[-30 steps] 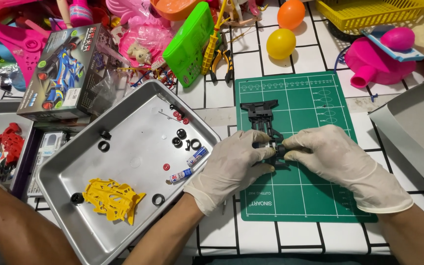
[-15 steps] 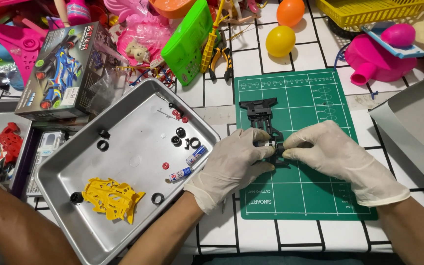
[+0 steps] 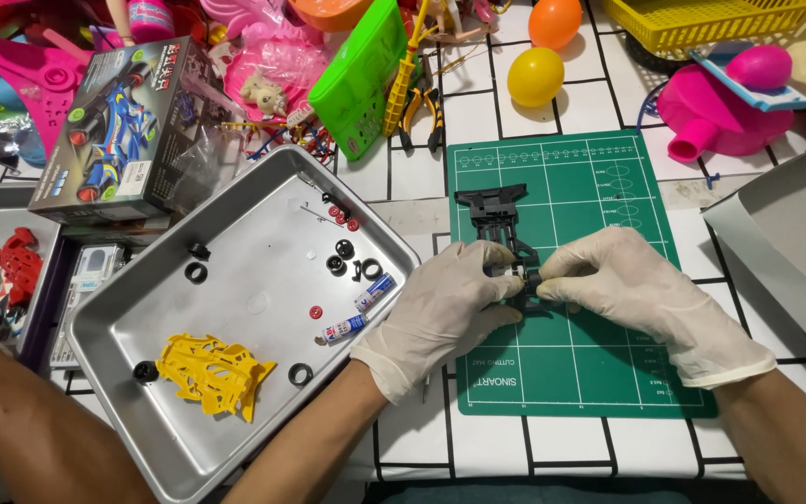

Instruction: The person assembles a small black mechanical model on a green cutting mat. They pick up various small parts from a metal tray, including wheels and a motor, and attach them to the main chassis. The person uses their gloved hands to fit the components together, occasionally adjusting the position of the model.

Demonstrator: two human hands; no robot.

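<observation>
Scene brightly and evenly lit from overhead; colours saturated. Soft, short shadows cast under gloved left hand (image 3: 445, 313) and right hand (image 3: 650, 303) onto green cutting mat (image 3: 599, 373). Diffuse sheen seen on metal tray (image 3: 263, 308), brighter along its raised rim; small highlights on yellow egg (image 3: 535, 76) and orange egg (image 3: 555, 21). Glove knuckles near overexposed, detail partly washed out. Focus sharp at centre; slight softness and wide-angle stretch noted toward table's edges and corners. No motion blur seen.
</observation>
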